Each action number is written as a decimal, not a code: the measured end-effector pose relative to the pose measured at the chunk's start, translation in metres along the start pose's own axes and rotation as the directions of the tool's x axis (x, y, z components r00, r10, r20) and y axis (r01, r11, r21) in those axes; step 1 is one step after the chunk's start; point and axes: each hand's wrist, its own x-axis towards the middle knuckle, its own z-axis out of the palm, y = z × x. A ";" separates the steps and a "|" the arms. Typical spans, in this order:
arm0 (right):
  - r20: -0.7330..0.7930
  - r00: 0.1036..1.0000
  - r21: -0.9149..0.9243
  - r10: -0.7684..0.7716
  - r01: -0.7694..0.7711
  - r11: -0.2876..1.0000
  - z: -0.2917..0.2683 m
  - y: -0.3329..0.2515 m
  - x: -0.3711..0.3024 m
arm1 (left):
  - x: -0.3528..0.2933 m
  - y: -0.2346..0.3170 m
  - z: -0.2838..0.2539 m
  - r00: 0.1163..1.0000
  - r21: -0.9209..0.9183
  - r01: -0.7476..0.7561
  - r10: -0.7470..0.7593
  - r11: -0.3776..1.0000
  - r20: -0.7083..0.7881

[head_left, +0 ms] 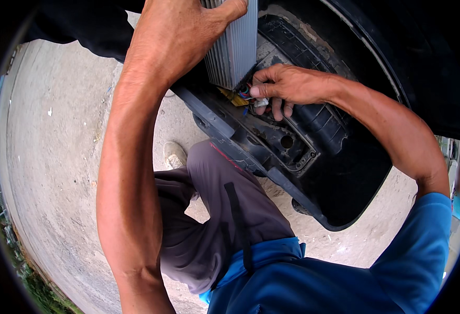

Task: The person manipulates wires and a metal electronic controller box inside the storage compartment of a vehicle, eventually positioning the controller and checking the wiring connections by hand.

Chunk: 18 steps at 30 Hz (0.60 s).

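My left hand (pixel 180 34) is closed on the upper part of a silver finned metal box (pixel 244 44), thumb across its face; its other fingers are mostly hidden. The box stands tilted above a black plastic compartment (pixel 319 125), its lower end near a bundle of thin coloured wires (pixel 244 93). Beside that lower end, my right hand (pixel 287 86) pinches the wires between thumb and forefinger. A whitish connector (pixel 262 102) hangs just under these fingers, partly covered by them. Something yellow (pixel 234 98) lies under the box's bottom edge.
The compartment sits in a black plastic body with a raised rim (pixel 292 191) on my side and a round hole (pixel 287 142) in its floor. A dark curved panel (pixel 366 42) rises at the right. My legs are close to the rim. Dusty ground (pixel 57 157) spreads to the left.
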 end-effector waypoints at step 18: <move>0.054 0.998 0.098 -0.013 0.008 0.995 -0.007 0.007 0.002 | 0.001 0.002 0.001 1.000 0.040 -0.001 0.000 0.999 0.010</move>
